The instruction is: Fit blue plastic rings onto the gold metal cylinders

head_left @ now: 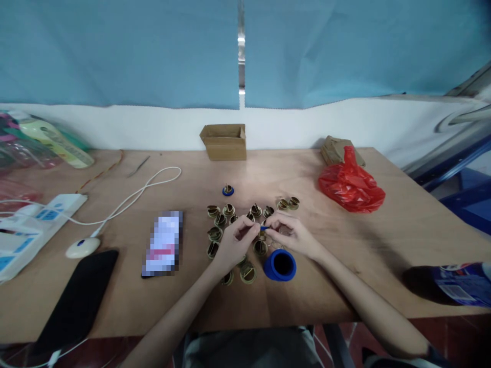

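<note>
My left hand (235, 244) and my right hand (288, 234) meet over the middle of the wooden table (383, 245), fingertips pinched together on a tiny blue-and-brass part (263, 229) that is too small to name. Several small brass rings (220, 221) lie scattered around and under both hands. A blue cup-shaped holder (280, 265) stands just in front of my right wrist. One brass ring seated on a blue base (228, 190) stands apart, farther back.
A small cardboard box (224, 141) and a red plastic bag (351, 185) sit at the back. Two phones (163, 244) (79, 299), a white mouse (82, 247) with its cable, and a power strip (38, 222) lie to the left. A blue package (462, 283) lies right.
</note>
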Demonstrator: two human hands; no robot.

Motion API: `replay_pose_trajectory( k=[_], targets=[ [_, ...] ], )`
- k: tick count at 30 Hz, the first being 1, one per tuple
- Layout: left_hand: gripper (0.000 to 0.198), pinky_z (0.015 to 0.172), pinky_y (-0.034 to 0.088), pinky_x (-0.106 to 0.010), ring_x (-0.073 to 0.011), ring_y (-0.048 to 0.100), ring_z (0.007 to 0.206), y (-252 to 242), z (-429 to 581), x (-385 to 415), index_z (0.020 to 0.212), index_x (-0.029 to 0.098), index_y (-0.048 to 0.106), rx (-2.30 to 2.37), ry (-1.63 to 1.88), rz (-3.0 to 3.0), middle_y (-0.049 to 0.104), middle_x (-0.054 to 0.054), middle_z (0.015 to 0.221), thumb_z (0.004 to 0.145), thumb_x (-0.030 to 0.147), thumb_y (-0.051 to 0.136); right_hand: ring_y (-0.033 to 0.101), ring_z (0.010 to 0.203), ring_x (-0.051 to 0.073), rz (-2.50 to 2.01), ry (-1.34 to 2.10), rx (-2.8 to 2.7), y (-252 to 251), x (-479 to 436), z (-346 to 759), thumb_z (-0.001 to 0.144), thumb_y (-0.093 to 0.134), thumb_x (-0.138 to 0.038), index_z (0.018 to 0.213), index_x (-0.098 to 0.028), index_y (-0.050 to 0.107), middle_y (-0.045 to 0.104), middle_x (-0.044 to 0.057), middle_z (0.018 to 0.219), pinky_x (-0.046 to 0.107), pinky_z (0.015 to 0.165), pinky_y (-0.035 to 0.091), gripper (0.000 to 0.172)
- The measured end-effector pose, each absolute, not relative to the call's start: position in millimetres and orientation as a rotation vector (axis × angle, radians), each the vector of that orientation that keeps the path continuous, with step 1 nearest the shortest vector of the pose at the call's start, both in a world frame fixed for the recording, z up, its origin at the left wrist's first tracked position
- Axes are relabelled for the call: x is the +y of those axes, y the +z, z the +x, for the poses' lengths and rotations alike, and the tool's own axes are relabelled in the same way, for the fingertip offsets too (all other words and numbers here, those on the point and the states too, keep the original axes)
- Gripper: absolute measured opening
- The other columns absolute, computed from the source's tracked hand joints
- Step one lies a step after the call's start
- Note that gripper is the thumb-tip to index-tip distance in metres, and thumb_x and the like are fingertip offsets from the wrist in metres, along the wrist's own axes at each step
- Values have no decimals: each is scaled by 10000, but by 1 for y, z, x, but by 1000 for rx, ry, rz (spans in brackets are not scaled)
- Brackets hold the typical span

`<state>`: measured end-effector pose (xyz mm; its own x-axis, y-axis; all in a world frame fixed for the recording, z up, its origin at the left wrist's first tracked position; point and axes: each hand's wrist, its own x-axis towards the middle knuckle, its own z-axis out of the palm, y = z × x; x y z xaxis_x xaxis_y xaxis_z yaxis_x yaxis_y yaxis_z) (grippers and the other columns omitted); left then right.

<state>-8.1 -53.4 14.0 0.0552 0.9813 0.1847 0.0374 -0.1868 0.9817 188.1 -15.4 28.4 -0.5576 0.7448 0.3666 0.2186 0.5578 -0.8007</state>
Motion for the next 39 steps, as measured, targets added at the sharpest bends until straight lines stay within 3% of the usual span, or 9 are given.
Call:
replay_pose_trajectory(
  k=[5, 10, 18, 21, 28, 39],
  targets=[
    [176, 810, 529, -299, -184, 690, 909, 11, -9, -52, 910, 184, 651, 1052, 1285, 1317, 732, -52, 914, 902, 359, 658, 552, 701, 144, -775, 955, -2025, 28, -18, 185, 952, 659, -344, 886, -202, 664, 597, 7, 774, 282, 654, 463, 156],
    [252, 986, 537, -388, -240, 710, 1104, 11, -12, -51, 961, 194, 639, 1010, 1291, 1149, 764, -98, 1123, 795, 306, 791, 566, 670, 135, -832, 1016, -1933, 29, -18, 185, 966, 624, -328, 1004, -203, 680, 614, 0, 767, 266, 614, 456, 142],
    [237, 1020, 528, -396, -236, 699, 1120, 14, -15, -49, 978, 182, 658, 1011, 1343, 1145, 760, -112, 1128, 873, 384, 726, 518, 602, 136, -1048, 1016, -1745, 30, -14, 186, 963, 573, -366, 925, -195, 646, 561, -11, 688, 266, 563, 408, 190],
    [298, 962, 566, -420, -248, 710, 1097, 13, -16, -49, 1049, 195, 633, 968, 1345, 1030, 743, -118, 1176, 917, 460, 664, 474, 587, 128, -1101, 996, -1724, 28, -10, 187, 956, 563, -355, 898, -192, 626, 530, -17, 682, 261, 549, 375, 184],
    [347, 953, 582, -475, -264, 745, 1022, 14, -18, -48, 1063, 201, 613, 836, 1320, 807, 756, -111, 1143, 874, 471, 720, 460, 576, 133, -1155, 984, -1837, 13, -3, 189, 950, 554, -344, 890, -192, 625, 506, -27, 645, 262, 550, 365, 178],
    [373, 943, 592, -457, -263, 739, 1026, 20, -13, -40, 1043, 185, 634, 857, 1266, 851, 764, -106, 1108, 850, 486, 741, 435, 538, 120, -1157, 1003, -1903, -1, 0, 184, 941, 542, -351, 863, -187, 628, 496, -42, 608, 253, 531, 337, 201]
  ],
)
